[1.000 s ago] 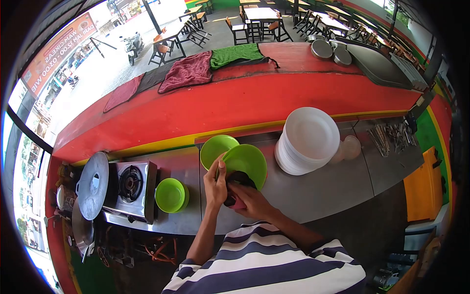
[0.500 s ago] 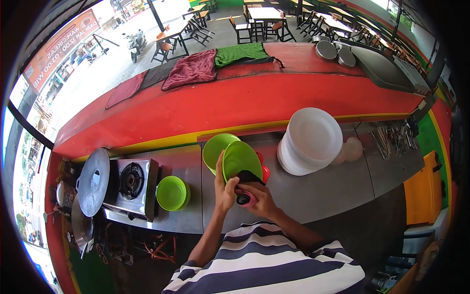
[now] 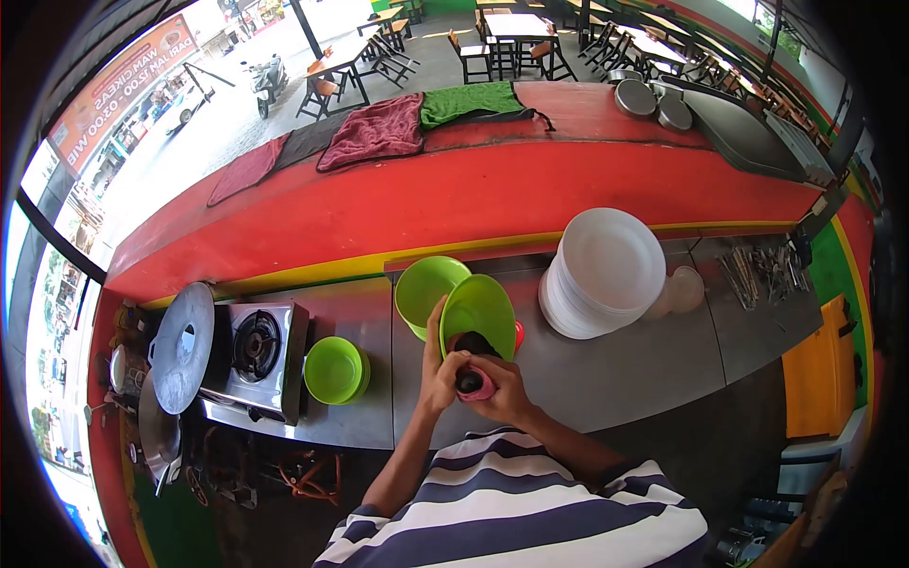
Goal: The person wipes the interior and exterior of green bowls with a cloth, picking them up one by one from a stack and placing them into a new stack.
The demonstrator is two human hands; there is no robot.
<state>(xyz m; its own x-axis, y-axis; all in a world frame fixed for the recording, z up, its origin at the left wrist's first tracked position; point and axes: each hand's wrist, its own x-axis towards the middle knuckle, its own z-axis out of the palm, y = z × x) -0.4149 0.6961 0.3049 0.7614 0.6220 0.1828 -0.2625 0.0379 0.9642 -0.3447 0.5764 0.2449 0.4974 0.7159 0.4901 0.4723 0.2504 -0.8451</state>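
A green bowl [image 3: 483, 308] is tilted in front of my body, its inside turned toward me. My left hand [image 3: 438, 377] grips its left side and lower rim. In my right hand [image 3: 507, 393] is a bunched black and pink cloth [image 3: 481, 385], pressed against the bowl's lower inside; part of the cloth is hidden by the fingers. Behind the held bowl, another green bowl [image 3: 421, 287] rests on the metal counter [image 3: 606, 374]. A red object [image 3: 519, 334], mostly hidden, shows at the held bowl's right edge.
A stack of white plates [image 3: 606, 270] stands to the right, with cutlery [image 3: 765, 270] beyond it. More green bowls [image 3: 335, 371] sit at left beside a gas stove [image 3: 258, 355] and a large pan lid [image 3: 185, 346]. Cloths [image 3: 374, 133] drape over the red ledge [image 3: 587, 185].
The held bowl has shifted slightly right and down and turned a little. My right hand and the cloth have moved a bit within it, covering more of the red object.
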